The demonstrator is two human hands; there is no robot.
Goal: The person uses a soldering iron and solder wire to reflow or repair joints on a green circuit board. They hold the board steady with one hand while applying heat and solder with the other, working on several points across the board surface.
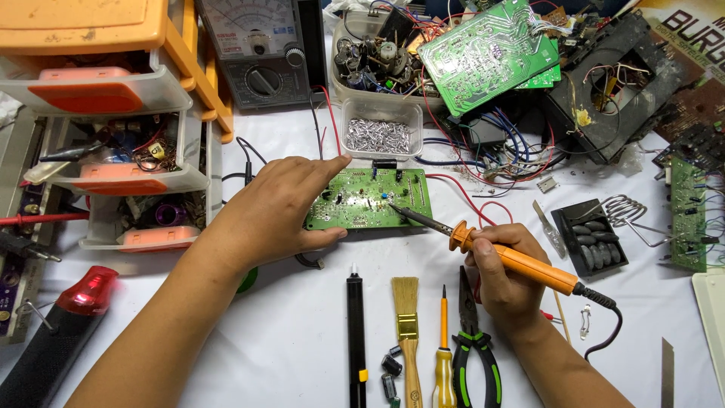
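On white bench: board [370,199] pinned at left edge by left hand [276,211], fingers spread. Iron [498,253] gripped in right hand [507,278], tip touching board.

White-covered workbench [302,347]. Centre: green rectangular circuit board [370,199]. Above it: clear plastic tub of small metal pieces [380,128]. Upper left: orange-and-clear plastic drawer cabinet [106,113]; grey analogue multimeter [260,49]. Upper right: large green circuit board [487,51] atop tangled wires. Lower centre, side by side: black pen-shaped tool [356,340], wooden-handled brush [408,332], yellow-handled screwdriver [444,355], green-and-black pliers [474,347]. Right: black battery holder [590,240]. Lower left: red-and-black torch-like tool [64,329].
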